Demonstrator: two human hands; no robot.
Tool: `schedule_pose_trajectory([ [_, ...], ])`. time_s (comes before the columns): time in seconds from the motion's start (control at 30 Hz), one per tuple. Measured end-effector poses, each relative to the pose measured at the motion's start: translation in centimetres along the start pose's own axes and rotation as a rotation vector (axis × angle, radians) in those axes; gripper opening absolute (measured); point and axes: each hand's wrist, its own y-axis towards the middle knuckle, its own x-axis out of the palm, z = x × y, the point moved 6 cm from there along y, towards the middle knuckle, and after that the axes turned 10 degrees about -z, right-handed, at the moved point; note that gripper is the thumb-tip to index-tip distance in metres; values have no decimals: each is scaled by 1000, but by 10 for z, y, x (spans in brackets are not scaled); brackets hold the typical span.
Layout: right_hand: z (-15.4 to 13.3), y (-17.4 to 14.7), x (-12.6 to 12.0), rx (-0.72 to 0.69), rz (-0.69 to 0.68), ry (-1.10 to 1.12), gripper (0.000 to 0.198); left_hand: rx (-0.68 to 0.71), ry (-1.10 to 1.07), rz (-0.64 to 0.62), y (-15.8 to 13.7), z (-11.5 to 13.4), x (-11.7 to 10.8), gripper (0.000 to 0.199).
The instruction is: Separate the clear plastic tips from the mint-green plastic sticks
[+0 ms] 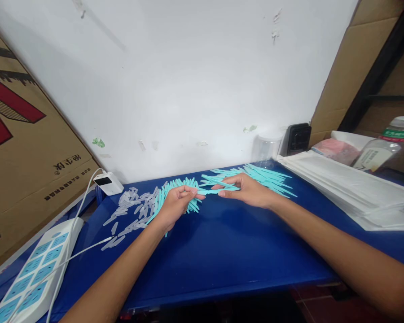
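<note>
White wall [195, 89] at the back, scuffed, bits of tape on it. Blue-covered table [242, 251] runs out from it. Using the clear jar [268, 149] at the table's back edge as reference.

Printed cardboard [30, 179] far left of jar, plain cardboard [343, 76] to its right. White flat stack [343, 188] right of jar, towards the front. Power strip [69, 249] far left and nearer the front.

Right teal pile [269, 179] directly in front of jar: loose, lots left. Left teal pile [170, 186] well left of jar, also big, butting into loose clear pieces [129, 199] farther left. Bottle [373, 152] right of jar, past the stack.

Both hands left of jar, nearer the front: left hand [177, 202] by the left pile, right hand [247, 190] at the edge of the right pile. Black case [299, 139] just right of jar; white device [109, 183] far left.

Smallest: teal piece [209, 191] between the hands. Left fingertips pinched on it; right thumb and fingers closed on a few teal sticks [218, 182].

Status: looks mid-work. Both piles sizeable; can't tell which is finished.
</note>
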Motion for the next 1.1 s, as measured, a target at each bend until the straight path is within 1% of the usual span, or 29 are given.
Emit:
schedule_pose_trajectory([
  [0.17, 2, 2, 5, -22, -3, -61, 48, 9, 7, -28, -2, -2, 2, 39],
  [0.33, 3, 2, 6, -19, 10, -7, 44, 19, -10, -57, -3, 2, 10, 38],
  [0.4, 5, 3, 4, -3, 26, 1, 41, 9, -33, -64, -2, 1, 13, 36],
  [0.47, 8, 3, -4, 34, 77, -37, 40, -15, -84, -55, 1, -1, 12, 30],
  [0.53, 12, 2, -16, 76, 160, -113, 41, -29, -172, -40, 3, -5, 6, 26],
  [0.57, 14, 1, -23, 93, 204, -162, 41, -27, -225, -36, 4, -6, 2, 28],
  [0.67, 21, -2, -42, 125, 299, -345, 39, -23, -356, -27, 6, -8, -12, 42],
  [0.77, 30, -4, -54, 185, 349, -572, 37, -44, -386, -19, 6, -8, -18, 51],
  [0.83, 35, -4, -56, 218, 363, -687, 37, -48, -367, -39, 5, -7, -15, 48],
  [0.97, 39, -4, -56, 249, 358, -798, 36, -30, -327, -119, 4, -4, -6, 41],
  [1.1, 37, -7, -60, 321, 388, -923, 37, 2, -309, -220, 3, -4, 0, 49],
])
